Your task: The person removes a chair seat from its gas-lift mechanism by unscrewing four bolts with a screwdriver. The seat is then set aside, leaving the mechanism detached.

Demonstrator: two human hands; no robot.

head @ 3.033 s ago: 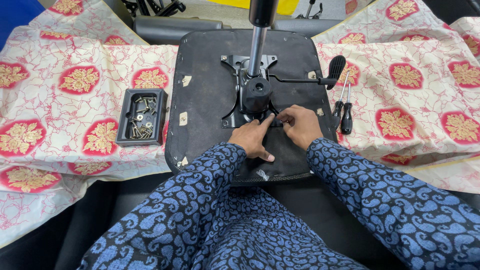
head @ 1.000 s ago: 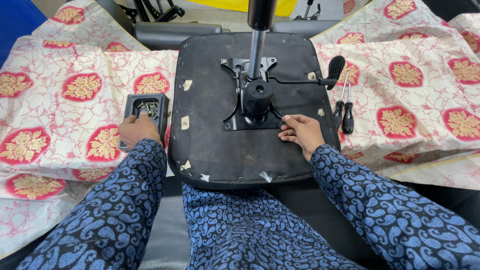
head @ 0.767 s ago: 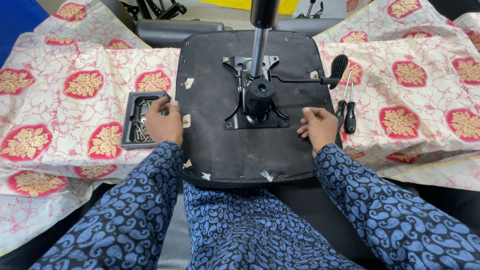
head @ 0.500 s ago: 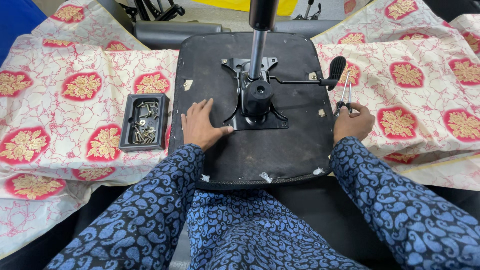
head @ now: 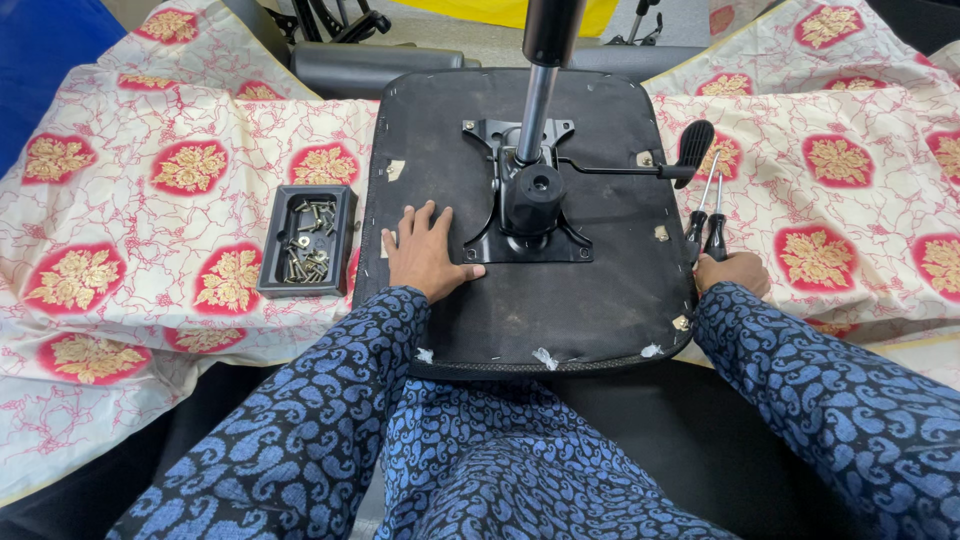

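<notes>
Black-handled screwdrivers (head: 708, 232) by the upturned chair seat's (head: 560, 300) right edge are now being gripped by the right hand (head: 733, 272), which has left the metal bracket (head: 528, 215), while the left hand (head: 425, 255), back from the screw tray (head: 309, 240), is lying flat and spread at the bracket's near-left corner.

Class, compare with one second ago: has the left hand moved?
Yes. The left hand left the screw tray and moved right onto the seat base.
</notes>
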